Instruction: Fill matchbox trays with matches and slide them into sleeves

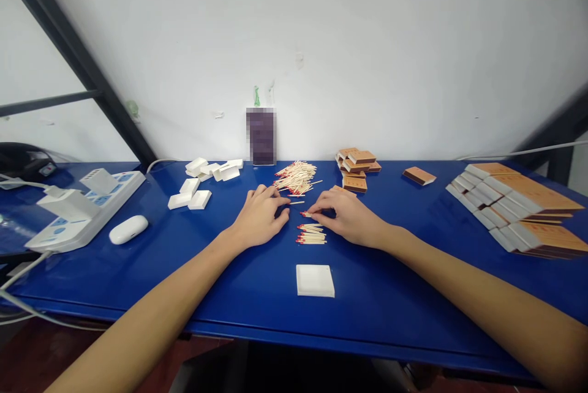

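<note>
My right hand (pixel 346 217) is closed, with thumb and forefinger pinched on a few red-tipped matches (pixel 305 214) at the tabletop. Across from it, my left hand (pixel 261 217) rests with thumb and forefinger apart. A single match (pixel 297 202) lies at its forefinger tip; whether the finger touches it I cannot tell. Just below the hands, a small group of matches (pixel 313 237) lies side by side, heads to the left. Behind the hands is a heap of loose matches (pixel 296 176). Nearer me sits a flat white tray-like piece (pixel 315 281).
White matchbox trays (pixel 199 199) lie at the left and orange matchbox sleeves (pixel 354 183) at the back right. One sleeve (pixel 419 175) lies apart. Stacked matchboxes (pixel 528 203) stand far right. A power strip (pixel 87 215) and a white earbud case (pixel 128 229) are left.
</note>
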The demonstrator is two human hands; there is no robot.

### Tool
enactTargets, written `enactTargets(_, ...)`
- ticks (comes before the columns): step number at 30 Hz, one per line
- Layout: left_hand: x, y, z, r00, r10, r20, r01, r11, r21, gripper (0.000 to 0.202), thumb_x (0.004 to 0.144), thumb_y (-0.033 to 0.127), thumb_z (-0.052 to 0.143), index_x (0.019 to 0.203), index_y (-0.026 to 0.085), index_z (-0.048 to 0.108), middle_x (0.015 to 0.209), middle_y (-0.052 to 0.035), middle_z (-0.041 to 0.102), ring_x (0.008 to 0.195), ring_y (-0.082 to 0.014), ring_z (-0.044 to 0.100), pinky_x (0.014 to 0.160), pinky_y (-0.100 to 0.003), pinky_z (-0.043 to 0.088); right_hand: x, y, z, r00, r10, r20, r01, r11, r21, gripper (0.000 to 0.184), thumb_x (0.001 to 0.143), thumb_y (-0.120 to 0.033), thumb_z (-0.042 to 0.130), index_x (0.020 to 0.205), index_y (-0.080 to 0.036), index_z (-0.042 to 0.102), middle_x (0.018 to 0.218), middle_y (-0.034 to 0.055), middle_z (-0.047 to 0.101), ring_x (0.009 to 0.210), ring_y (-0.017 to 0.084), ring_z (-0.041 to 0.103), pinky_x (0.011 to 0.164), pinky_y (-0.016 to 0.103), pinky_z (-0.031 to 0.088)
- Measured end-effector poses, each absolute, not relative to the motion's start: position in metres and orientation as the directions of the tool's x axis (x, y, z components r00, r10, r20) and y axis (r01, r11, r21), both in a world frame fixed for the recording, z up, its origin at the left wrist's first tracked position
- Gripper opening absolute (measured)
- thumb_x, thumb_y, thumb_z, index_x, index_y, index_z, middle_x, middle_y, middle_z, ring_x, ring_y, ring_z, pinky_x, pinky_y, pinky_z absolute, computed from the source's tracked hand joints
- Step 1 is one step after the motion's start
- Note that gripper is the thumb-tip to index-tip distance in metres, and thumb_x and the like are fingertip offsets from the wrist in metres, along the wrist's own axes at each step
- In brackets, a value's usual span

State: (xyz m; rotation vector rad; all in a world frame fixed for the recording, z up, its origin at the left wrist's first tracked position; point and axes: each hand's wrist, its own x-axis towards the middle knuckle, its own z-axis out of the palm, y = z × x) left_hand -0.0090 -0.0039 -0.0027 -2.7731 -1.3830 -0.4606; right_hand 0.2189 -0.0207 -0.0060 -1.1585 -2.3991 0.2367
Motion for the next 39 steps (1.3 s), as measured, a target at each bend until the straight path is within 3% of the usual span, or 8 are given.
enactTargets(7, -0.01, -0.005, -0.001, 0.572, 0.777, 0.264, 0.773, -0.618, 0.144, 0.033, 0.095, 0.033, 0.048, 0.118, 0.021, 0.068, 0.104, -0.0077, 0.06, 0.101, -0.0255, 0.05, 0.087, -0.044, 0.039, 0.22, -0.031, 0.006, -0.569, 0.782, 0.255, 0.633, 0.615, -0.47, 0.018, 0.092, -0.029, 0.058, 0.095, -0.024, 0.074, 0.092, 0.0035, 0.072, 0.087, 0.02, 0.061, 0.076, 0.034, 0.046)
enactTargets(13, -0.008, -0.006, 0.0, 0.62, 0.743, 0.251, 0.727, -0.665, 0.172, 0.033, 0.096, 0.033, 0.046, 0.117, 0.021, 0.069, 0.101, -0.0066, 0.062, 0.1, -0.024, 0.051, 0.089, -0.042, 0.038, 0.221, -0.024, 0.001, -0.474, 0.789, 0.39, 0.7, 0.607, -0.376, 0.023, 0.093, -0.023, 0.051, 0.101, -0.021, 0.072, 0.095, 0.0063, 0.073, 0.089, 0.022, 0.063, 0.08, 0.037, 0.048)
enactTargets(22, -0.008, -0.004, 0.001, 0.611, 0.74, 0.281, 0.718, -0.668, 0.197, 0.018, 0.093, 0.032, 0.057, 0.092, 0.023, 0.072, 0.091, -0.0028, 0.066, 0.093, -0.0216, 0.054, 0.083, -0.038, 0.036, 0.218, -0.028, 0.004, -0.588, 0.753, 0.294, 0.719, 0.654, -0.237, 0.029, 0.098, -0.028, 0.046, 0.092, -0.022, 0.074, 0.089, 0.0054, 0.07, 0.083, 0.021, 0.058, 0.08, 0.038, 0.043)
enactTargets(31, -0.006, -0.002, -0.001, 0.601, 0.751, 0.274, 0.723, -0.657, 0.213, 0.019, 0.093, 0.03, 0.053, 0.09, 0.021, 0.07, 0.089, -0.0034, 0.066, 0.09, -0.0215, 0.054, 0.083, -0.038, 0.037, 0.213, -0.037, 0.006, -0.62, 0.733, 0.278, 0.67, 0.68, -0.299, 0.027, 0.097, -0.031, 0.048, 0.092, -0.023, 0.074, 0.089, 0.0058, 0.068, 0.085, 0.02, 0.058, 0.075, 0.035, 0.042)
enactTargets(35, -0.004, 0.004, -0.002, 0.575, 0.763, 0.295, 0.744, -0.638, 0.2, 0.022, 0.093, 0.034, 0.055, 0.107, 0.023, 0.068, 0.094, -0.0032, 0.066, 0.093, -0.0226, 0.054, 0.082, -0.038, 0.038, 0.213, -0.035, 0.005, -0.632, 0.707, 0.317, 0.633, 0.707, -0.316, 0.028, 0.098, -0.027, 0.045, 0.102, -0.022, 0.072, 0.093, 0.0061, 0.069, 0.088, 0.02, 0.059, 0.079, 0.035, 0.045)
enactTargets(39, -0.004, 0.006, -0.006, 0.526, 0.799, 0.29, 0.792, -0.585, 0.175, 0.035, 0.093, 0.042, 0.055, 0.123, 0.026, 0.063, 0.105, -0.0059, 0.061, 0.099, -0.0252, 0.051, 0.084, -0.039, 0.039, 0.217, -0.019, 0.003, -0.538, 0.733, 0.416, 0.735, 0.649, -0.194, 0.028, 0.095, -0.021, 0.045, 0.106, -0.017, 0.071, 0.1, 0.0101, 0.069, 0.094, 0.024, 0.058, 0.084, 0.039, 0.046)
